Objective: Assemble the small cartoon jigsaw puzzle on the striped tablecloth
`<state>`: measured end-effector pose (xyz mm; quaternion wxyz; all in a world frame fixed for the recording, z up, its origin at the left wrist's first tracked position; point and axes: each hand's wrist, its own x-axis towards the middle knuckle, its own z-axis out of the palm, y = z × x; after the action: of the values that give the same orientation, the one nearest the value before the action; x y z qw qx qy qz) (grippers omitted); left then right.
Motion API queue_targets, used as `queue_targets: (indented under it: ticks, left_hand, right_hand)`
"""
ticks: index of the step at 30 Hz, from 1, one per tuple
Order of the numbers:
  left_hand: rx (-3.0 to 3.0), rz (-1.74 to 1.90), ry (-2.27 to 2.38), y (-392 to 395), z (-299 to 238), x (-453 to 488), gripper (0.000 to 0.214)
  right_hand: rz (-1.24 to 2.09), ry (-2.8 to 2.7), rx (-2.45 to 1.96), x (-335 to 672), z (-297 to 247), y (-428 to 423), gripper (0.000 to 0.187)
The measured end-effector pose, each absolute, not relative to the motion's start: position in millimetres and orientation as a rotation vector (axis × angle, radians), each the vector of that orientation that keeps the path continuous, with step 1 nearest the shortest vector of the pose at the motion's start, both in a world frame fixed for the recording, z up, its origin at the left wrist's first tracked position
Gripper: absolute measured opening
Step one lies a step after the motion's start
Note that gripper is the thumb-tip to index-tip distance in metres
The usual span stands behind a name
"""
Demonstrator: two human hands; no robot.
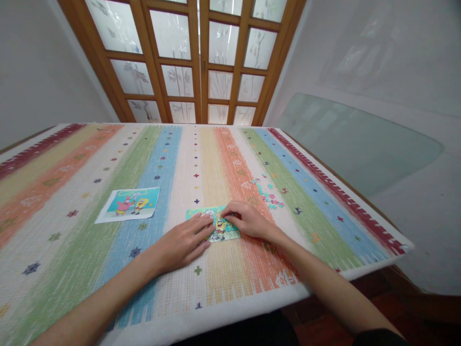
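A partly assembled jigsaw puzzle (220,232) with a yellow cartoon figure lies near the front edge of the table. My left hand (185,242) rests flat over its left side, fingers stretched out and slightly apart, holding nothing. From the right, my right hand (247,218) reaches over the puzzle's upper part. Its thumb and forefinger are pinched together against the puzzle; whatever is between them is too small to make out. Both hands cover parts of the picture.
Several loose jigsaw pieces (270,198) lie scattered right of the puzzle. A printed reference picture (135,204) with cartoon figures lies to the left. A striped cloth (201,158) covers the table. Behind stand wood-framed glass doors (201,62); a glass panel (353,139) leans at the right wall.
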<state>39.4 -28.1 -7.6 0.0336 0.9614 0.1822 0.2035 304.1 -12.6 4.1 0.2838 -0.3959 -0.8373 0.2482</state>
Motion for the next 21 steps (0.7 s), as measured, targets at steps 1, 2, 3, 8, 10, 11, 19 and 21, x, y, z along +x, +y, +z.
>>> queue_targets:
  ticks: [1,2,3,8,10,11,19,21]
  left_hand:
    - [2.954,0.63,0.558,-28,-7,39,0.037]
    - [2.946,0.634,0.555,-28,-7,40,0.037]
    - [2.938,0.638,0.554,-28,-6,40,0.037]
    - [2.926,0.624,0.559,-28,-6,40,0.037]
    - [2.927,0.623,0.56,-28,-6,39,0.037]
    - [2.929,0.624,0.562,-28,-7,39,0.037]
    - [2.958,0.598,0.575,-28,-7,39,0.037]
    - [2.962,0.593,0.583,-29,-7,40,0.037]
  right_hand:
    - [0.649,-2.244,-1.052,303,4,-13,0.014]
    - [0.64,-2.24,-1.049,303,3,-13,0.014]
    - [0.635,-2.23,-1.052,303,3,-12,0.014]
    - [0.601,-2.159,-1.057,303,1,-10,0.013]
    - [0.597,-2.146,-1.051,302,-1,-9,0.014]
    - [0.597,-2.146,-1.047,302,-1,-9,0.014]
    - [0.571,-2.151,-1.017,302,-6,-7,0.017]
    - [0.551,-2.149,-1.003,303,-7,-6,0.017]
